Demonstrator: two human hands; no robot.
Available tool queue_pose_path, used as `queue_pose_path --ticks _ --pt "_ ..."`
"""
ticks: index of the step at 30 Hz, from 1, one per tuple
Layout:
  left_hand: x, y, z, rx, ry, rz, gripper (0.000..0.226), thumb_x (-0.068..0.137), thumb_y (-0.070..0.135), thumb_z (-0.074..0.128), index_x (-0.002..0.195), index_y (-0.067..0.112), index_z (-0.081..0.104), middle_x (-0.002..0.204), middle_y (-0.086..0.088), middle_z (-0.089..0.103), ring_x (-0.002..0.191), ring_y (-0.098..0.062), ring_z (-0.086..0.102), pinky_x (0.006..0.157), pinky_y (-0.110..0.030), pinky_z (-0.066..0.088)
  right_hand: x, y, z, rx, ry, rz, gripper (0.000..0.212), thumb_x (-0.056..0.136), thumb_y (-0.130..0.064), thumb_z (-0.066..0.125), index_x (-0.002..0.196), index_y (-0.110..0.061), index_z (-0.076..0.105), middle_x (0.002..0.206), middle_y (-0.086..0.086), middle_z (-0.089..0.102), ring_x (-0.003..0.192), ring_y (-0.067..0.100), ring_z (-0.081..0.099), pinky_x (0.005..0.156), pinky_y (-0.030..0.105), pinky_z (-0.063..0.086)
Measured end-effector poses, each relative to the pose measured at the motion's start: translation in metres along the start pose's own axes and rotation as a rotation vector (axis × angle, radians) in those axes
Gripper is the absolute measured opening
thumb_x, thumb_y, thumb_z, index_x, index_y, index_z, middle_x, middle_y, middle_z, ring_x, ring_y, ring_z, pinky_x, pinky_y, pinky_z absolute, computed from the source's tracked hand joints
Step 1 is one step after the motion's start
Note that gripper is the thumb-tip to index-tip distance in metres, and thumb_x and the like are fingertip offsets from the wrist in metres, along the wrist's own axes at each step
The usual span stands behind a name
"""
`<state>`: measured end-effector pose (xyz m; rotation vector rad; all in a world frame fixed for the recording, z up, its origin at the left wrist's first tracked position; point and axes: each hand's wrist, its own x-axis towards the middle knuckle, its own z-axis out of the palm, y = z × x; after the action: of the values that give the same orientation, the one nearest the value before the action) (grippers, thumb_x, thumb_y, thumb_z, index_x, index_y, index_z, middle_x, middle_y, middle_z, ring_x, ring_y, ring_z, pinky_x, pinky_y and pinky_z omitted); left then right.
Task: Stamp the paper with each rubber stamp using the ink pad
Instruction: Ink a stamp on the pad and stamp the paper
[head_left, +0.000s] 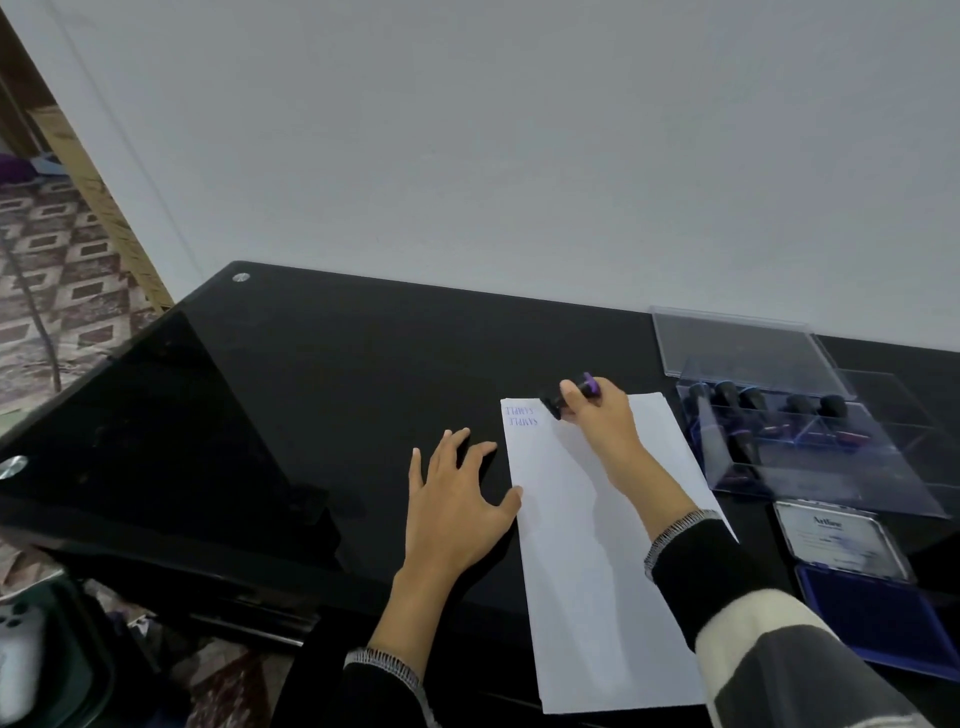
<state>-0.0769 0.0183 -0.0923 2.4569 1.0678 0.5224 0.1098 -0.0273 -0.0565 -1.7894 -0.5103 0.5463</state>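
Paper lies lengthwise on the black table, running away from the person. Right hand grips a stamp at its far end, beside two printed marks. Left hand rests flat, fingers spread, thumb touching the paper's left edge. Ink pad lies open, right.

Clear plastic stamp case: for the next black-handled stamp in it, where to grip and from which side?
Take one by its rounded black knob, from above. In the clear plastic stamp case, lid open behind, the black-handled stamps stand with handles up in a close row, so a fingertip grip on the knob fits better than one from the side. The right hand holds a stamp now.
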Motion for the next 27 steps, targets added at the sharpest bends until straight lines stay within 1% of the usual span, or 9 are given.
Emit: queue_pose_path --ticks 2,4,7,10,17,22,23,25,27 --pt "0.0 0.001 0.001 0.0 0.005 0.001 0.06 0.084 0.059 0.051 0.138 0.034 0.042 0.156 0.007 0.023 0.147 -0.008 0.008 0.119 -0.04 -0.009 -0.002 0.004 -0.01 0.291 0.037 0.079 0.015 0.095 -0.023 0.055 0.096 -0.008 0.057 0.094 0.009 0.066 0.091 0.019 0.067 0.087 0.028 0.052" --pt "0.0 0.001 0.001 0.005 0.007 0.005 0.059 0.085 0.058 0.051 0.138 0.034 0.042 0.156 0.007 0.023 0.147 -0.008 0.009 0.12 -0.04 -0.008 -0.005 0.008 -0.018 0.5 0.073 0.116 0.012 0.095 -0.017 0.055 0.09 -0.007 0.059 0.09 0.01 0.065 0.085 0.019 0.066 0.084 0.027 0.054" --pt "-0.001 0.001 0.001 0.004 0.006 0.003 0.059 0.085 0.058 0.051 0.138 0.034 0.042 0.155 0.007 0.023 0.146 -0.008 0.009 0.12 -0.04 -0.008 -0.008 0.014 -0.021 0.647 0.1 0.153 0.011 0.096 -0.015 0.054 0.09 -0.006 0.059 0.086 0.01 0.064 0.08 0.019 0.065 0.075 0.023 0.055" --pt "0.0 0.001 0.001 0.011 0.003 0.002 0.059 0.085 0.058 0.051 0.138 0.034 0.041 0.155 0.007 0.023 0.146 -0.009 0.01 0.119 -0.041 -0.008 -0.008 0.015 -0.021 0.688 0.102 0.157 0.011 0.096 -0.014 0.054 0.091 -0.005 0.059 0.085 0.01 0.064 0.079 0.018 0.065 0.074 0.024 0.055" --pt "0.001 0.001 0.001 0.009 -0.009 0.002 0.058 0.084 0.057 0.051 0.137 0.034 0.041 0.154 0.008 0.023 0.146 -0.009 0.01 0.119 -0.041 -0.008 -0.011 0.016 -0.019 0.645 0.121 0.144 0.011 0.096 -0.015 0.054 0.096 -0.005 0.059 0.088 0.009 0.065 0.084 0.02 0.066 0.085 0.029 0.054" --pt "0.001 0.002 0.0 0.019 -0.013 0.004 0.058 0.085 0.057 0.051 0.137 0.036 0.039 0.154 0.006 0.023 0.146 -0.01 0.009 0.118 -0.042 -0.008 -0.014 0.017 -0.019 0.581 0.119 0.113 0.015 0.095 -0.016 0.054 0.1 -0.003 0.059 0.092 0.01 0.066 0.088 0.02 0.067 0.088 0.029 0.053" --pt "0.001 0.003 0.0 0.023 -0.021 0.011 0.058 0.085 0.057 0.05 0.138 0.039 0.037 0.155 0.006 0.023 0.147 -0.011 0.008 0.118 -0.042 -0.009 -0.015 0.017 -0.019 0.533 0.121 0.093 0.016 0.095 -0.017 0.056 0.102 -0.003 0.059 0.094 0.01 0.066 0.09 0.019 0.067 0.086 0.028 0.053" --pt "0.0 0.004 -0.001 0.038 -0.043 0.036 0.056 0.086 0.057 0.048 0.138 0.047 0.033 0.155 0.004 0.022 0.147 -0.014 0.005 0.116 -0.044 -0.009 -0.019 0.017 -0.018 0.338 0.138 0.009 0.016 0.092 -0.019 0.06 0.102 -0.007 0.059 0.096 0.005 0.065 0.091 0.015 0.065 0.079 0.019 0.051" --pt "0.0 0.003 -0.001 0.072 -0.063 0.059 0.049 0.087 0.057 0.046 0.134 0.051 0.036 0.155 0.007 0.022 0.148 -0.016 0.002 0.117 -0.047 -0.008 -0.026 0.017 -0.015 0.143 0.136 -0.107 0.014 0.089 -0.018 0.065 0.102 -0.014 0.061 0.097 -0.001 0.064 0.091 0.01 0.06 0.073 0.011 0.046"
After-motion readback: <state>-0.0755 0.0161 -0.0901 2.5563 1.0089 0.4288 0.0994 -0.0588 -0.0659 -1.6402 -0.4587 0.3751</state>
